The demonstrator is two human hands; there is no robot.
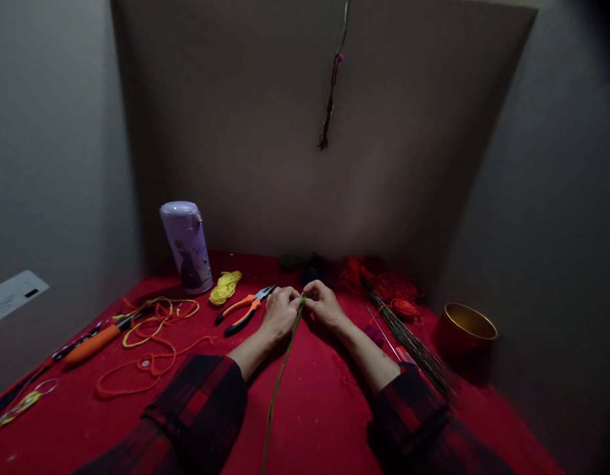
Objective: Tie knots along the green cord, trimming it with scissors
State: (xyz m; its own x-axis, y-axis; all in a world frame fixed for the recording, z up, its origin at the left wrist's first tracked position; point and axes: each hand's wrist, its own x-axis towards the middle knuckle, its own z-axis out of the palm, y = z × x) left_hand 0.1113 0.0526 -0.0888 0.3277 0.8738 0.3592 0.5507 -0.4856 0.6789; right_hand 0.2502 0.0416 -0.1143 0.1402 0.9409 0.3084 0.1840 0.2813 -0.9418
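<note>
The red tabletop is boxed in by walls at the back and both sides. Its barest stretch lies between the forearms, toward the front edge, while clutter lines both side margins. One green wire runs from the front edge up the middle, where the left hand and the right hand each close their grip on its far tip. Just left of them lie one pair of pliers, one yellow yarn bundle and one orange cord. One purple bottle stands lidded at the back left, its contents hidden. One gold-lined tin stands open at the right, and I cannot tell what is inside it. A bundle of thin wires lies just beside it.
</note>
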